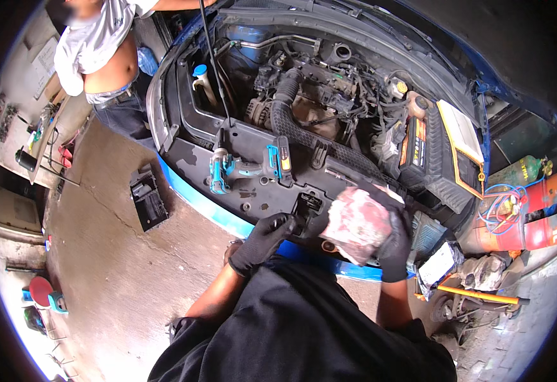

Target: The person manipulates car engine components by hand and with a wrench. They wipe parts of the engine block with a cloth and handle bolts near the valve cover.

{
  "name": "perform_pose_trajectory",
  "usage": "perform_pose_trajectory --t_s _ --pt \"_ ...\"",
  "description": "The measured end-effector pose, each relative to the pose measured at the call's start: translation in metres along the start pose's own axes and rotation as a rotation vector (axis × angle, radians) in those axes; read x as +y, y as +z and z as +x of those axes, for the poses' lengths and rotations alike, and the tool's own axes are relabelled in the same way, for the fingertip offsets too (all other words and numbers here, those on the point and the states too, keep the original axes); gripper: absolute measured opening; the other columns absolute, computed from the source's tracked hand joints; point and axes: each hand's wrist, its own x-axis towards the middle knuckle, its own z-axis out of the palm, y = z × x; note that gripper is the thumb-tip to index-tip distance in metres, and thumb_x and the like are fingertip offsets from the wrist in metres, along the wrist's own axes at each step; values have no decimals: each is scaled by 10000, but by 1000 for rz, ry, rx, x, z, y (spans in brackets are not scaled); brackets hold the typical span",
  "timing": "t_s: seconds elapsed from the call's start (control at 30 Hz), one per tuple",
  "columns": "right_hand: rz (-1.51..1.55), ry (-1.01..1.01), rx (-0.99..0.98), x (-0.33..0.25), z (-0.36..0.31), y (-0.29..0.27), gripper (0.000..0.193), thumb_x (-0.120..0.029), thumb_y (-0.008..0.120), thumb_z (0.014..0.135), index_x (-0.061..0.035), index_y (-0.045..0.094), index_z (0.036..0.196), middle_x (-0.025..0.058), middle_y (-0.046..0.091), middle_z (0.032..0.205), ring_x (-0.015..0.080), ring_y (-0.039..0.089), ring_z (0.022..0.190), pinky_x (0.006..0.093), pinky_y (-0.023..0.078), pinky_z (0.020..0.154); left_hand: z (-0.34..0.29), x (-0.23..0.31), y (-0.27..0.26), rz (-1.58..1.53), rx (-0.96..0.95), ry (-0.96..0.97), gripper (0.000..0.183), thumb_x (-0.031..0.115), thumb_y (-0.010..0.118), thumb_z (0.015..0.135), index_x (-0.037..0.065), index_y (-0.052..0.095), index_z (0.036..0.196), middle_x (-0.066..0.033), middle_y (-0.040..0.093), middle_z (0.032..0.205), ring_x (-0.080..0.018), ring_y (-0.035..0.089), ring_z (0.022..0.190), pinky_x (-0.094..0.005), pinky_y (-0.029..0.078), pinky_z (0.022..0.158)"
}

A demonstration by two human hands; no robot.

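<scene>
Both my hands wear black gloves over the front edge of a blue car with its hood raised. My right hand (396, 242) grips a crumpled red-and-white rag (357, 223), which bulges out toward the middle. To its left, my left hand (264, 240) is closed, its fingertips pinched beside a small dark shape I cannot make out. Just beyond that hand lies a teal-and-black cordless impact wrench (243, 168), resting on the black plastic front panel (227, 207). The engine (316, 95) is exposed behind it, with a ribbed black intake hose (286, 86).
An air filter (462, 135) in its frame lies on the battery (412, 153) at the right. A prop rod (211, 57) stands at the left of the bay. A black plastic part (149, 197) is on the floor. Another person (109, 57) stands far left; red cylinders (546, 210) stand right.
</scene>
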Motion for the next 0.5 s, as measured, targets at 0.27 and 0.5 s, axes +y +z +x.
perform_pose_trajectory --t_s 0.27,0.5 --pt "565 460 -177 24 -14 92 352 -154 554 999 -7 607 1314 118 661 1291 256 603 1223 411 438 1085 -37 8 -33 -98 488 237 354 74 561 1026 -19 524 1366 -109 527 1388 -171 556 1200 -318 460 1031" --pt "432 581 -594 12 -67 235 510 -314 610 1000 -4 533 1397 103 603 1359 230 548 1277 401 399 1112 -79 25 -98 171 172 324 842 174 800 852 0 330 1529 -216 363 1568 -347 337 1475 -437 285 1192"
